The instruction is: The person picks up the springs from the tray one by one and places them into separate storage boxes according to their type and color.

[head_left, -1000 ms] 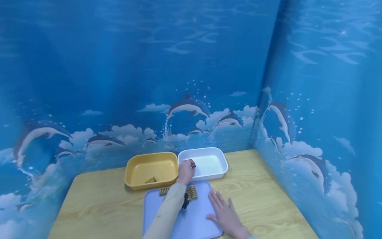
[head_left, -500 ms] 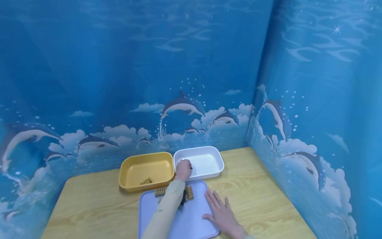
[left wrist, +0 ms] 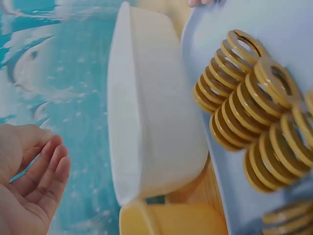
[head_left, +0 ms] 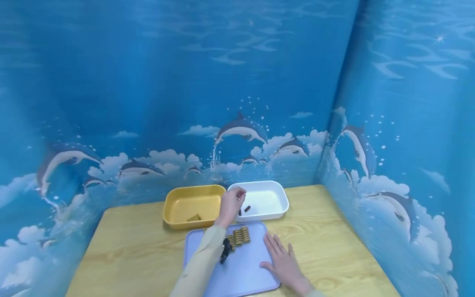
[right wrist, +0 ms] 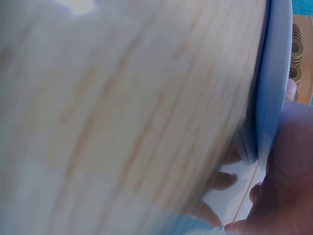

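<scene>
My left hand [head_left: 231, 204] hovers over the left side of the white container [head_left: 264, 217]. Its fingers [left wrist: 41, 178] are loosely bent and hold nothing in the left wrist view. Two small dark brown bar-shaped pieces [head_left: 247, 208] lie in that container, one partly behind the hand. Several yellow coil springs [left wrist: 252, 105] lie side by side on the lilac tray [head_left: 246, 272], some covered by my left forearm in the head view. My right hand [head_left: 285, 266] rests with spread, straight fingers on the tray's right edge.
A yellow container [head_left: 185, 226] stands left of the white one, with a spring [head_left: 194, 218] inside. Both are behind the tray on the wooden table [head_left: 334, 239]. A black device [head_left: 225, 249] is at my left wrist. A blue dolphin-print curtain [head_left: 178, 103] closes off the back and right.
My left hand has let go of a small dark piece and lifted slightly, and dark pieces now show in the white container. The right hand stays on the tray edge.
</scene>
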Motion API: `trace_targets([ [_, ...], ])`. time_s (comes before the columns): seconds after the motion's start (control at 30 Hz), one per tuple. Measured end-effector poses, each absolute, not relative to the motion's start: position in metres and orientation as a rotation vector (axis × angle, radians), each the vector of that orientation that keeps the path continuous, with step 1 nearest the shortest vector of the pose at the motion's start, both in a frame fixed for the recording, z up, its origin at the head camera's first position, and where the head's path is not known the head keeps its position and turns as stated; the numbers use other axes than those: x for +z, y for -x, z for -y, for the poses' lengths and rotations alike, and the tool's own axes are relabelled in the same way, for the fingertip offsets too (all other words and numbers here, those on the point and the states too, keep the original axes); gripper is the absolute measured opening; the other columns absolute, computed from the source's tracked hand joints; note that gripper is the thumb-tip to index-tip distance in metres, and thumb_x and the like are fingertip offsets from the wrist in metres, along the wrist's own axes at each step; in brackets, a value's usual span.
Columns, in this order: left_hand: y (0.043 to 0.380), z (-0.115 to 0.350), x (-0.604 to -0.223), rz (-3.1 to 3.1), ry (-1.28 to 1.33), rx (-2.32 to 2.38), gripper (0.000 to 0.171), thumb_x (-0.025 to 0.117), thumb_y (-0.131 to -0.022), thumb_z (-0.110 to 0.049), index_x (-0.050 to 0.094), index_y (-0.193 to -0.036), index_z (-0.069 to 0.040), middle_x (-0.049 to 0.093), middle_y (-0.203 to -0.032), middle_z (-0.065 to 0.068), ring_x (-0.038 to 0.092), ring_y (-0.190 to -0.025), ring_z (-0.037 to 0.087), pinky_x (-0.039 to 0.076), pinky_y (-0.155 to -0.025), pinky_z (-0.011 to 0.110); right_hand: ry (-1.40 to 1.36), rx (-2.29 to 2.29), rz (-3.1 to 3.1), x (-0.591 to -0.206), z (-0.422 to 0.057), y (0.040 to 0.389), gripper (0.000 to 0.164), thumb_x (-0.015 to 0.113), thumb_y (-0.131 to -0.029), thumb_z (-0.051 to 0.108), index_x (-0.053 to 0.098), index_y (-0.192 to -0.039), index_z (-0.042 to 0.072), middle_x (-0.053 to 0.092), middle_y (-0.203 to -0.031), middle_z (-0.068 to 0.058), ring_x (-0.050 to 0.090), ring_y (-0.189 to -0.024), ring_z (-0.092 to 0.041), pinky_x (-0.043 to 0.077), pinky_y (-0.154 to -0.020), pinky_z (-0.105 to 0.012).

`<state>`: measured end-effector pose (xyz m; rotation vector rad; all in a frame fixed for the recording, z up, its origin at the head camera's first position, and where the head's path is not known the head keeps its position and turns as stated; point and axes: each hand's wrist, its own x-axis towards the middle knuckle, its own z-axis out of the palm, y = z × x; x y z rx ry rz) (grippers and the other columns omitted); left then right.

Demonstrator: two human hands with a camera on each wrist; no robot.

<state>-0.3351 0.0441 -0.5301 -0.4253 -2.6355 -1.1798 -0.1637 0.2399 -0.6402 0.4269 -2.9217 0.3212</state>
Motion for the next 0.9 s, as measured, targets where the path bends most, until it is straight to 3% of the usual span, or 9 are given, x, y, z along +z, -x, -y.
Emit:
trace_targets([
  [0.6,0.283,0.036,-0.537,2.447,0.27,-1.304,0.008,0.076,-0.089,-0.004,0.075,-0.096,-0.008,0.076,-0.088,0.004,0.071,-0.079,0.017,0.061,-0.073,0.03,-0.428,0.358,2.941,-0.63,-0.237,0.162,0.081,0.064,-0.091,0.054,0.042,-0.152,0.004,0.037,-0.16,-0.013,0.037,-0.144,-0.041,0.029,-0.105,-0.079],
  [0.9,0.264,0.057,-0.562,2.659,0.208,-1.25,0.014,0.078,-0.087,-0.01,0.075,-0.099,-0.017,0.074,-0.088,-0.005,0.068,-0.081,0.008,0.059,-0.074,0.026,-0.432,0.377,2.945,-0.634,-0.238,0.163,0.081,0.064,-0.092,0.053,0.041,-0.153,0.005,0.036,-0.161,-0.013,0.036,-0.145,-0.042,0.027,-0.106,-0.08],
])
